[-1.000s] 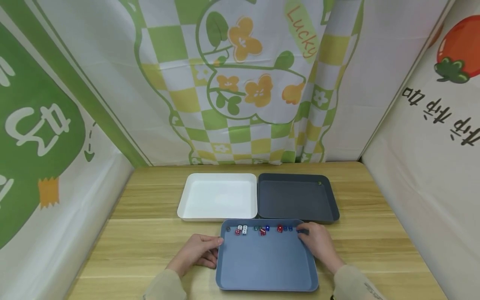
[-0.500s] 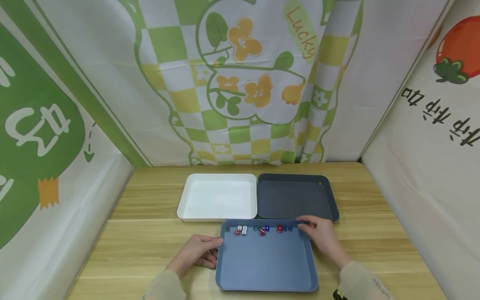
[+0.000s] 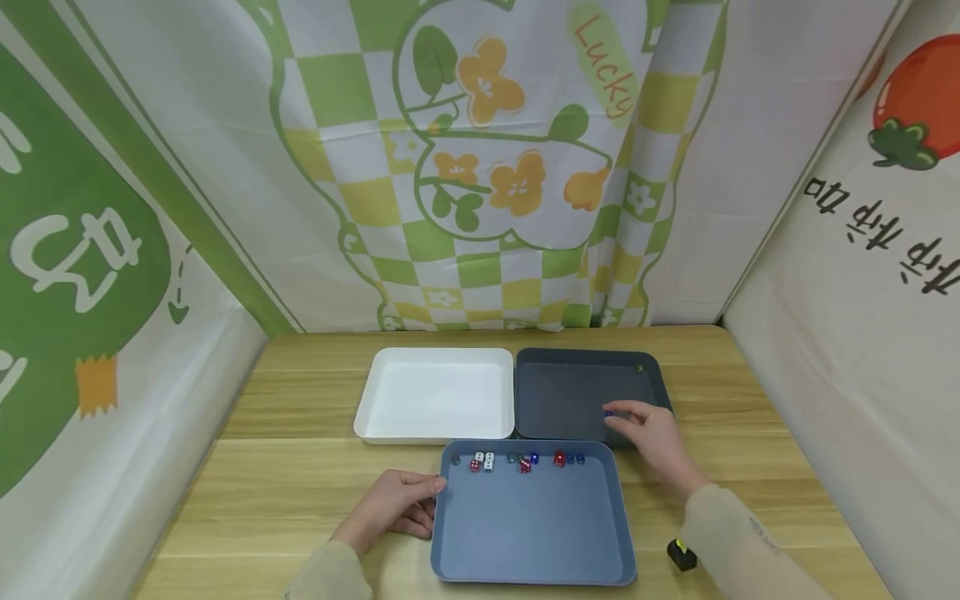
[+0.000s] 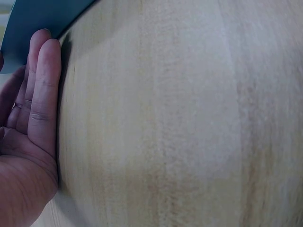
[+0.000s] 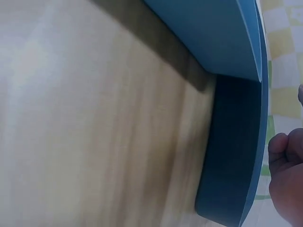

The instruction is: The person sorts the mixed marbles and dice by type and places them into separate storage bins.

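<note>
In the head view my right hand (image 3: 658,437) pinches a small blue die (image 3: 608,414) between thumb and fingertips, above the near right part of the dark grey tray (image 3: 570,400). My left hand (image 3: 401,504) holds the left rim of the blue-grey tray (image 3: 532,525), thumb on the edge and fingers against its outer side. Along that tray's far side lie several small dice: white dice (image 3: 489,462), red dice (image 3: 559,459), blue dice (image 3: 580,459) and dark green dice (image 3: 512,458). A small green die (image 3: 640,368) sits in the dark tray's far right corner.
A white tray (image 3: 438,396) stands left of the dark tray, touching or nearly so. The blue-grey tray lies just in front of both on the wooden table (image 3: 277,467). A printed cloth (image 3: 510,208) hangs behind the table.
My right hand has lifted the blue die from the blue-grey tray's far right corner and carried it forward over the dark tray. The left hand has stayed at the rim.
</note>
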`<state>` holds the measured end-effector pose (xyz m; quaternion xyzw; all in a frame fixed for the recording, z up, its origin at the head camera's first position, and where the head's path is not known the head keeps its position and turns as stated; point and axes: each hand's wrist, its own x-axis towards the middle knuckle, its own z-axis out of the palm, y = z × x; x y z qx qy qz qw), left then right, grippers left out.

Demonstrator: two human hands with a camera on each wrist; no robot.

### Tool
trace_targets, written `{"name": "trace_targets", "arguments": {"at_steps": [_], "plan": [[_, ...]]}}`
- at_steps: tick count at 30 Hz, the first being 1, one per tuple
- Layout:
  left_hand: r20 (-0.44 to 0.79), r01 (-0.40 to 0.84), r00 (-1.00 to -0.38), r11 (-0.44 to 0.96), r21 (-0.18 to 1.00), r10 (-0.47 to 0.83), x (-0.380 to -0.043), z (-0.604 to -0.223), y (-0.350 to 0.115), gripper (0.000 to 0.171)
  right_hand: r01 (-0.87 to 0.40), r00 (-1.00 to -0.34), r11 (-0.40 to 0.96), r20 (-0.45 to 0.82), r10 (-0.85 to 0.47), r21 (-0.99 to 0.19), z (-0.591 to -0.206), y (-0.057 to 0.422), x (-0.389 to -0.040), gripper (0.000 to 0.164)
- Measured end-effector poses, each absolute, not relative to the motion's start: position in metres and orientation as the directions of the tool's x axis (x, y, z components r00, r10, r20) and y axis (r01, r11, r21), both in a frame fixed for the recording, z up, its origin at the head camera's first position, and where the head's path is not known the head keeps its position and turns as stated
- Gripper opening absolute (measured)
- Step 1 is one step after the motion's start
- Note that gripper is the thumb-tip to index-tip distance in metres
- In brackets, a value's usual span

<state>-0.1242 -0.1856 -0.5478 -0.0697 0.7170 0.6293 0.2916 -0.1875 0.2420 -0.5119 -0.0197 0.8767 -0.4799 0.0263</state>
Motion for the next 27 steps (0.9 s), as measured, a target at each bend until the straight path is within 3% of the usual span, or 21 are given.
{"name": "trace_targets", "arguments": {"at_steps": [14,27], "plan": [[-0.495,-0.462,-0.824,0.179,0.869,0.277,-0.124,-0.548,-0.186,0.051,0.046,-0.992,0.515,-0.101,-0.080,-0.856,-0.509,0.247,-0.220,0.039],[-0.506,-0.469,-0.819,0.193,0.862,0.270,-0.123,-0.546,-0.186,0.051,0.024,-0.992,0.560,-0.089,-0.089,-0.828,-0.515,0.247,-0.241,0.036]]}}
